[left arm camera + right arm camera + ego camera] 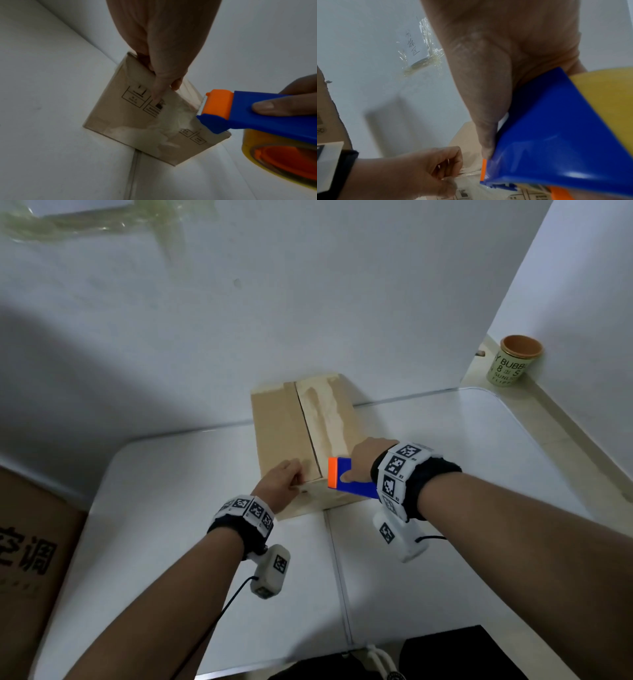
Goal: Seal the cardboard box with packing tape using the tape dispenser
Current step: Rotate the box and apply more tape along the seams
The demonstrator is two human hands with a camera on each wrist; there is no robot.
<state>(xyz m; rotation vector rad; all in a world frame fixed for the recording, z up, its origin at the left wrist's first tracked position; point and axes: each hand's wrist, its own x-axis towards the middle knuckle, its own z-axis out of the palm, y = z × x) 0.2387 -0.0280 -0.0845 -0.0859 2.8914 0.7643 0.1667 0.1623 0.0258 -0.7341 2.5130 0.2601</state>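
A tan cardboard box (pixel 284 436) stands on the white table (pixel 164 508) against the wall, flaps down and a seam along its top. My left hand (pixel 296 479) is at the box's near top edge, fingers curled, pinching the end of a clear tape strip (pixel 190 92) against the cardboard. My right hand (pixel 356 467) grips the blue and orange tape dispenser (pixel 342 475), thumb on its side. The dispenser's orange, toothed end (pixel 217 104) sits at the box's near edge, just right of the left hand. The yellow tape roll (pixel 274 159) hangs under it.
Old whitish tape residue (pixel 325 419) streaks the box top and front. A green paper cup (pixel 517 361) stands on the ledge at the right. A large brown carton (pixel 27 559) sits left of the table. Scraps of tape (pixel 68 224) stick to the wall.
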